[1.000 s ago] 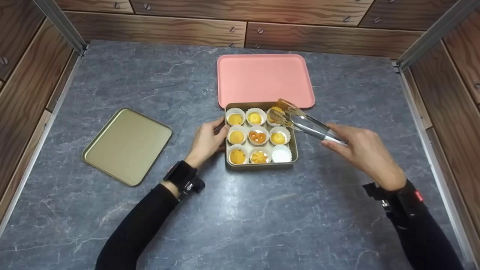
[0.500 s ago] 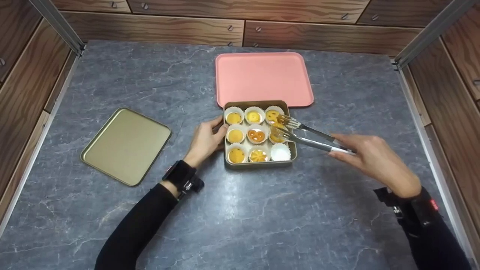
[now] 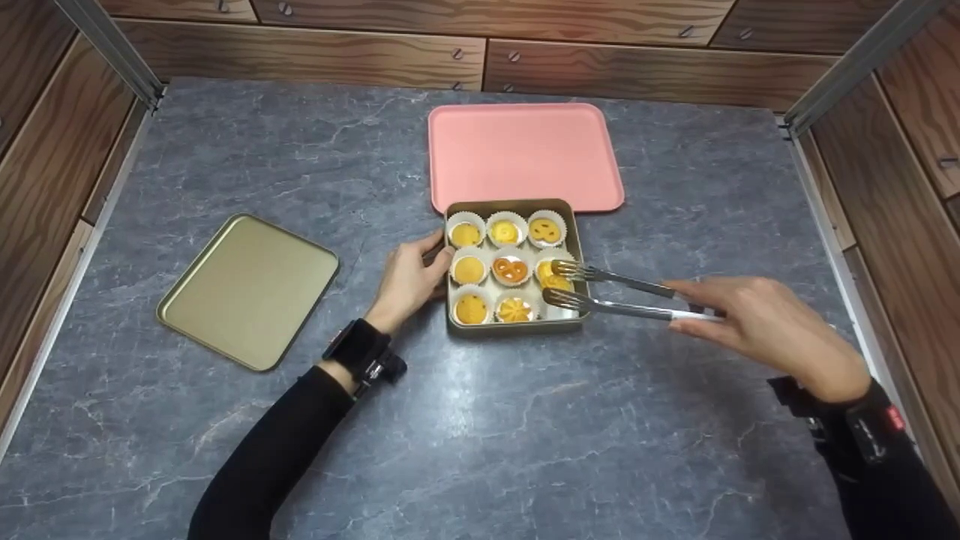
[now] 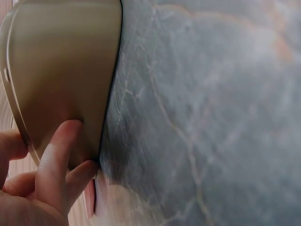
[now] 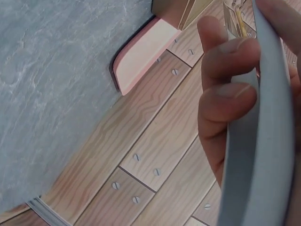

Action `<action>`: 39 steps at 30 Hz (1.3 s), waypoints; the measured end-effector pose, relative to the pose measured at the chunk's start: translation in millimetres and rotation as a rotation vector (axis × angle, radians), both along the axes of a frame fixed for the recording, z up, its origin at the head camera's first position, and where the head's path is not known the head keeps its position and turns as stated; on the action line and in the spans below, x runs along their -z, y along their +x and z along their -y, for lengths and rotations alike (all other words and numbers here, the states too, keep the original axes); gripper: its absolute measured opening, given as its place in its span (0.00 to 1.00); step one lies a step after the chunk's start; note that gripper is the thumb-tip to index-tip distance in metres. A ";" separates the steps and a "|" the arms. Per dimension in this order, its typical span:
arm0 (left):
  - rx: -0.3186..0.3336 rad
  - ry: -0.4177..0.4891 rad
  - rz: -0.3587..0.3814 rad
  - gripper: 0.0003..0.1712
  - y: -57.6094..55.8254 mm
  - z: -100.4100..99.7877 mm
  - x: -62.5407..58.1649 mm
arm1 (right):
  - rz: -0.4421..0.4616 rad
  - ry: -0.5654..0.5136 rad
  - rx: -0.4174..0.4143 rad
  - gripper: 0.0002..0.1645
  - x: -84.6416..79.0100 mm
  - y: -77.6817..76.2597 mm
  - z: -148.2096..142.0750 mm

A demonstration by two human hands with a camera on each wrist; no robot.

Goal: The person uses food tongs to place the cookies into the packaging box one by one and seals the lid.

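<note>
In the head view my right hand (image 3: 780, 322) grips a pair of metal tongs (image 3: 630, 308) with brown forked tips. A round yellow cookie (image 3: 556, 283) is between the tips, over the right side of the gold tin (image 3: 517, 330). White paper cups (image 3: 491, 296) with cookies stand inside the tin; the tongs partly cover the near right corner. My left hand (image 3: 411, 285) rests its fingers against the tin's left side. The left wrist view shows the fingertips (image 4: 70, 129) pressed on the tin's wall (image 4: 66, 70). In the right wrist view, curled fingers (image 5: 225, 103) hold the tongs' grey handle (image 5: 273, 122).
A pink tray (image 3: 525, 157) lies just behind the tin. The gold lid (image 3: 251, 292) lies flat on the left of the grey marbled table (image 3: 420, 450). Wood-patterned panels (image 3: 315, 52) wall the table at the back and both sides.
My right hand has drawn the tongs toward me, carrying the cookie from over the far right cup to near the front right cup. The left hand stays at the tin's side.
</note>
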State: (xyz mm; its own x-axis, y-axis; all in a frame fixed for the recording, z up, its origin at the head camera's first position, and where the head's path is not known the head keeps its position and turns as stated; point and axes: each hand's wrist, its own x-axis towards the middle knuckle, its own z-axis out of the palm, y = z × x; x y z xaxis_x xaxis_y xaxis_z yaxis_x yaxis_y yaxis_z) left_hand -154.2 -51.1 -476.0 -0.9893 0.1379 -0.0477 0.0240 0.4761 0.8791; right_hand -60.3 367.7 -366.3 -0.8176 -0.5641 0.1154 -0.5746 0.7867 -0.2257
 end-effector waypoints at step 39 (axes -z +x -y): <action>0.001 0.027 0.013 0.29 -0.3 -0.1 1.4 | -0.022 0.249 -0.014 0.30 -32.1 -9.5 27.1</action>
State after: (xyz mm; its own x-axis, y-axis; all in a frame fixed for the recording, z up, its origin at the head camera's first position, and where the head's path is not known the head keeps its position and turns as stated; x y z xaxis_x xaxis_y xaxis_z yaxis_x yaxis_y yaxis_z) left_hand -154.5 -51.0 -477.3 -0.9884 0.1407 -0.0569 0.0129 0.4517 0.8921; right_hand -69.9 340.6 -334.2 -0.8082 -0.5889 -0.0111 -0.5887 0.8082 -0.0135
